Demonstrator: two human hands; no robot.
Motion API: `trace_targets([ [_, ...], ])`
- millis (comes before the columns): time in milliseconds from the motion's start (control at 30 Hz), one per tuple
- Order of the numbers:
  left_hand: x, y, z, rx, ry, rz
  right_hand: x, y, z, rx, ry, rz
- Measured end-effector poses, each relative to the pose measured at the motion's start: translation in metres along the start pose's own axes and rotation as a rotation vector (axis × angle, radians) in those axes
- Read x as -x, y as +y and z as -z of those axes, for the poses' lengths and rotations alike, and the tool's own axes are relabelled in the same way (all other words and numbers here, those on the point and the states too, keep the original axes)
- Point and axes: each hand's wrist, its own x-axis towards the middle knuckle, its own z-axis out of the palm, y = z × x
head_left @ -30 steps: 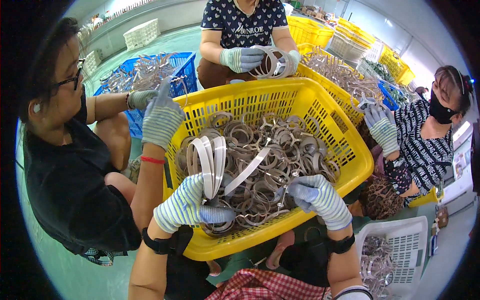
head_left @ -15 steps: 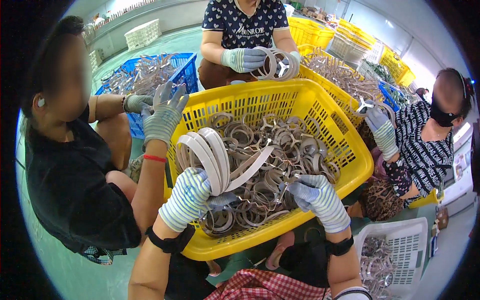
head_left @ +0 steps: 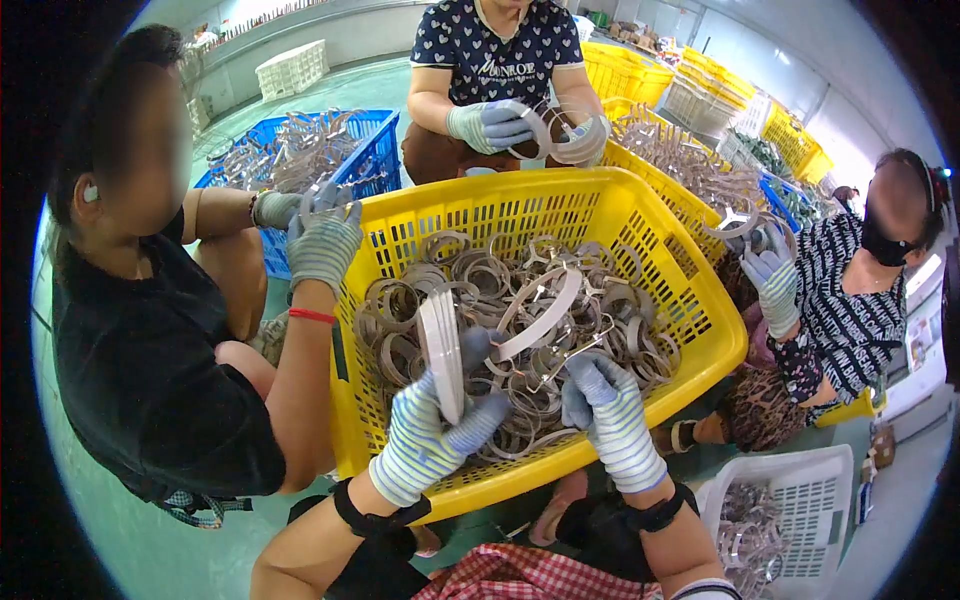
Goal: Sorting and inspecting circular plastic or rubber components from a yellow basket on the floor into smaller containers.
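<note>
My left hand (head_left: 432, 425), in a grey and striped glove, is closed around a stack of flat silvery metal rings (head_left: 440, 350) held on edge above the yellow basket. A metal band clamp (head_left: 545, 325) shows as an open loop just right of the stack, close to the left fingertips. My right hand (head_left: 608, 412), gloved alike, pinches the thin rod-like end of a clamp at the basket's near right side; its fingertips partly hide that end. Beneath both hands, the yellow basket (head_left: 690, 325) holds a heap of similar clamps (head_left: 480, 265).
A co-worker at the left (head_left: 150, 350) reaches over the basket's left rim. Another (head_left: 495, 60) sits across, holding rings; a third (head_left: 850, 260) sits at right. A blue crate (head_left: 378, 150) and a white basket (head_left: 835, 480) hold more metal parts. Yellow crates (head_left: 625, 75) stand behind.
My left hand has moved right and lower, turning the fanned rings into a narrower upright stack. The loop beside it has shifted right. My right hand has moved slightly left.
</note>
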Motion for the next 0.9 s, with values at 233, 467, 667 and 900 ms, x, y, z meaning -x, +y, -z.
trace_targets([
  [233,-0.01,-0.004,0.005,0.327,0.13,0.233,0.005,0.003,-0.005,-0.34,-0.281,-0.223],
  [467,-0.011,-0.019,0.008,-0.081,0.048,-0.104,0.016,0.004,-0.012,-0.511,-0.487,-0.343],
  [667,-0.016,-0.012,0.014,-0.076,0.027,0.02,0.014,0.005,-0.011,-0.536,-0.559,-0.351],
  [900,-0.013,-0.011,0.017,-0.313,0.015,-0.074,0.009,0.0,-0.025,0.201,-0.241,-0.055],
])
